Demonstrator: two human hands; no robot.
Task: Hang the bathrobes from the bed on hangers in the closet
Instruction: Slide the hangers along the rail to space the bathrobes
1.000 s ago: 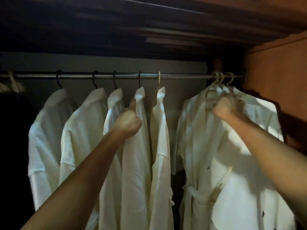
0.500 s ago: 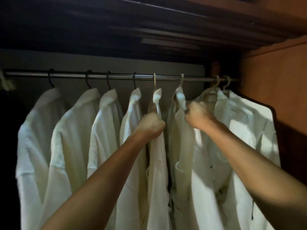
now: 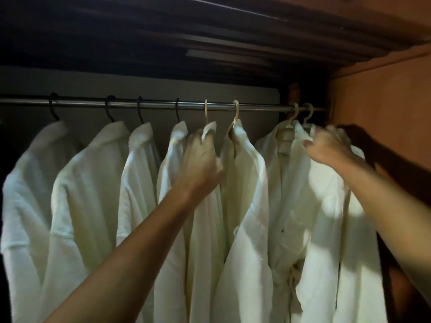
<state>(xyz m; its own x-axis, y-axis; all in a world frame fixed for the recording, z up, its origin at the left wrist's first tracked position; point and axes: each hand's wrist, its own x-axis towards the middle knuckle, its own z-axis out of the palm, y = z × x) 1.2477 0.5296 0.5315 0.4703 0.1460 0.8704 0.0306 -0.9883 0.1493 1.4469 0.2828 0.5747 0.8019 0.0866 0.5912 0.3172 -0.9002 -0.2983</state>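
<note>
Several white bathrobes hang on hangers from the metal closet rod (image 3: 154,105). My left hand (image 3: 201,157) grips the collar of a robe on a pale hanger (image 3: 206,111) near the middle. Beside it, a robe (image 3: 247,173) hangs free on another pale hanger (image 3: 236,113). My right hand (image 3: 327,145) holds the shoulder and collar of the rightmost robe (image 3: 326,217), under two pale hangers (image 3: 300,114) at the rod's right end. Four robes on the left hang from dark hooks.
The closet's orange-brown side wall (image 3: 382,108) stands close on the right. A dark shelf underside (image 3: 186,43) runs above the rod. A gap on the rod lies between the middle hanger and the two right hangers.
My right hand let go of the middle robe, which now hangs beside the left group, and moved right to the last robes. My left hand stays on its collar.
</note>
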